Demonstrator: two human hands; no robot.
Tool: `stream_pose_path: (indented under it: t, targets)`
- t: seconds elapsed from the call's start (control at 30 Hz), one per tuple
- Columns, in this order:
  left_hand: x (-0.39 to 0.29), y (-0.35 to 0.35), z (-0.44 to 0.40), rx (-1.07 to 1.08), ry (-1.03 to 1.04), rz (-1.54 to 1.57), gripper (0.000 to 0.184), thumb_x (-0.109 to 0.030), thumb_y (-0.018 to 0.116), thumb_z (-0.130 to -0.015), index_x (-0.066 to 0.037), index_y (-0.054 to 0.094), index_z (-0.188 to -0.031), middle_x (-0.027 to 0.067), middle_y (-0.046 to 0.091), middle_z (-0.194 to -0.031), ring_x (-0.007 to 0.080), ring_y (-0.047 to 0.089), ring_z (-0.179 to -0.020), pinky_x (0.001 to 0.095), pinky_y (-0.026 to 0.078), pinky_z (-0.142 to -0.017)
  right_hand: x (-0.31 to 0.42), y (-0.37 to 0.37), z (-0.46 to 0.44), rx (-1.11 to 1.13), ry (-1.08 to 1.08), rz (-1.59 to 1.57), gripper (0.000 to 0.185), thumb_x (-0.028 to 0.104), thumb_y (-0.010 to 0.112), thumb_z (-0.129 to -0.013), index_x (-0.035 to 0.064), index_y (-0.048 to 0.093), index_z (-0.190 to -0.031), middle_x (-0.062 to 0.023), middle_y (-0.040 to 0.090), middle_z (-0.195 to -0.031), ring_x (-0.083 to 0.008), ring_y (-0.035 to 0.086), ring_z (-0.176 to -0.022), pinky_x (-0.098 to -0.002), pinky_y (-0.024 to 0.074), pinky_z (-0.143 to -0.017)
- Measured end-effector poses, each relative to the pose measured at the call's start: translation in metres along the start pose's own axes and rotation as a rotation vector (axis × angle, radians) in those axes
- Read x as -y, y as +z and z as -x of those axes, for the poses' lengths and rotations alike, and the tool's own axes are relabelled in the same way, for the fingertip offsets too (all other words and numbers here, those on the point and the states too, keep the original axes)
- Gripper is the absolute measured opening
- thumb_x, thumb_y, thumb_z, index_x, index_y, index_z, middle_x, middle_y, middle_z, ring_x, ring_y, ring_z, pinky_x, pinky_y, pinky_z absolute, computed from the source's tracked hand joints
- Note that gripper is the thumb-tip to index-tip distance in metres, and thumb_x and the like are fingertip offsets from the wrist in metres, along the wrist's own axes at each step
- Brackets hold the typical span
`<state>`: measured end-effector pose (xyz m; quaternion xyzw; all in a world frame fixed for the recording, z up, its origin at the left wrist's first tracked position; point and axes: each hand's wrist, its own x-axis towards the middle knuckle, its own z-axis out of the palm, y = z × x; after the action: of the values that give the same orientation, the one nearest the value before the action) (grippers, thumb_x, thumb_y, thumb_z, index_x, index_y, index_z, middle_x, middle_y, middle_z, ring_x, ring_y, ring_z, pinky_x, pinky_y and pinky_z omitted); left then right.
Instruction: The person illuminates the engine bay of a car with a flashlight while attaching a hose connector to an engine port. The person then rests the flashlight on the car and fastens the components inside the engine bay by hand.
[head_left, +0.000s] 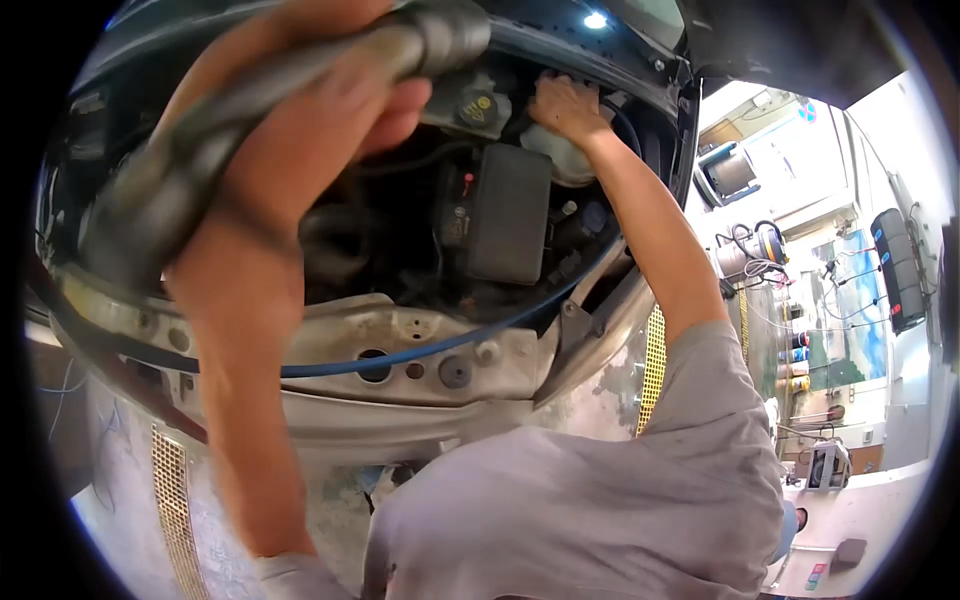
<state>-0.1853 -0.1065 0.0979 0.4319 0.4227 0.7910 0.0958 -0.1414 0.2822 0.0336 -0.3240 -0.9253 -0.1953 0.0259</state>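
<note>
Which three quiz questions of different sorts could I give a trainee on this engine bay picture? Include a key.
1. True or false: the right hand is near the pale reservoir.
2. Which hand holds the blurred, tube-like object? (A) right (B) left (C) neither
3. Fill the gap: the long strip curving across the pale metal panel is ____ in colour.

Key: 1 true; 2 B, the left hand; 3 blue.

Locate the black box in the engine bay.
In the head view, the black box lies just right of centre, below the white tank and the right hand, and above the blue strip.
</note>
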Motion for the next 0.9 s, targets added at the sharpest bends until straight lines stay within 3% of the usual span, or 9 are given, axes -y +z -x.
stream_pose_path:
  t: [0.07,0.2,0.27,0.33,0.47,0.57,0.77,0.9]
  targets:
    - [-0.003,-0.025,0.006,-0.006,0.049,0.064,0.044,-0.022,0.055,-0.099,0.005,0.053,-0.134,0.0307,0.051,-0.141,0.0339,0.072,-0.104,0.0356,0.061,-0.089,0.003,0.004,-0.014,0.058,-0.030,0.043,0.050,0.032,0.056,-0.090,0.0049,0.060,-0.131,-0.0229,0.059,-0.136,-0.0418,0.056,-0.127,-0.0618,0.0323,-0.110]
    - [0.012,-0.056,0.010,0.013,0.186,0.174,0.046,-0.022,0.059,-0.098,0.005,0.052,-0.133,0.0386,0.040,-0.145,0.0398,0.070,-0.106,0.0402,0.063,-0.088,0.001,0.011,-0.035,0.134,-0.077,0.002,0.047,0.032,0.056,-0.090,0.0064,0.062,-0.129,-0.0211,0.060,-0.135,-0.0400,0.055,-0.129,-0.0576,0.0303,-0.114]
    - [0.017,-0.069,0.012,0.021,0.197,0.240,0.045,-0.022,0.060,-0.097,0.005,0.052,-0.132,0.0383,0.040,-0.145,0.0404,0.070,-0.105,0.0407,0.064,-0.085,-0.003,0.020,-0.056,0.241,-0.088,0.042,0.044,0.031,0.056,-0.090,0.0076,0.063,-0.128,-0.0202,0.061,-0.135,-0.0392,0.054,-0.129,-0.0545,0.0323,-0.115]
    - [0.021,-0.083,0.016,0.030,0.207,0.288,0.044,-0.020,0.061,-0.096,0.005,0.053,-0.132,0.0379,0.041,-0.145,0.0407,0.070,-0.104,0.0399,0.065,-0.082,0.010,0.014,-0.041,0.153,-0.156,0.182,0.041,0.029,0.055,-0.091,0.0105,0.065,-0.126,-0.0201,0.062,-0.134,-0.0383,0.056,-0.128,-0.0522,0.0370,-0.112]
    - [-0.009,-0.082,0.021,-0.145,0.128,0.159,0.042,-0.019,0.048,-0.100,0.008,0.051,-0.132,0.0374,0.044,-0.142,0.0373,0.072,-0.100,0.0343,0.065,-0.082,0.017,0.014,-0.035,0.180,-0.170,0.310,0.036,0.025,0.055,-0.092,0.0157,0.067,-0.124,-0.0195,0.063,-0.132,-0.0358,0.058,-0.125,-0.0506,0.0435,-0.106]
    - [-0.009,-0.083,0.023,-0.195,0.123,0.129,0.043,-0.019,0.039,-0.101,0.009,0.050,-0.132,0.0368,0.047,-0.141,0.0350,0.072,-0.100,0.0323,0.064,-0.082,0.023,0.019,-0.037,0.201,-0.036,0.195,0.033,0.023,0.054,-0.094,0.0195,0.071,-0.122,-0.0094,0.064,-0.133,-0.0325,0.055,-0.130,-0.0503,0.0422,-0.108]
    - [-0.016,-0.056,0.016,-0.203,0.062,0.135,0.044,-0.020,0.040,-0.102,0.011,0.050,-0.132,0.0360,0.049,-0.138,0.0346,0.073,-0.099,0.0325,0.064,-0.082,0.017,0.027,-0.041,0.071,0.005,0.100,0.029,0.026,0.052,-0.096,0.0187,0.076,-0.110,-0.0094,0.073,-0.113,-0.0319,0.062,-0.118,-0.0490,0.0430,-0.106]
    - [-0.019,-0.040,-0.005,-0.183,0.083,0.091,0.044,-0.020,0.043,-0.103,0.014,0.052,-0.129,0.0352,0.052,-0.135,0.0349,0.073,-0.099,0.0331,0.064,-0.083,0.012,0.037,-0.046,-0.104,-0.051,0.212,0.026,0.024,0.057,-0.090,0.0192,0.076,-0.108,-0.0131,0.072,-0.114,-0.0353,0.062,-0.118,-0.0493,0.0454,-0.103]
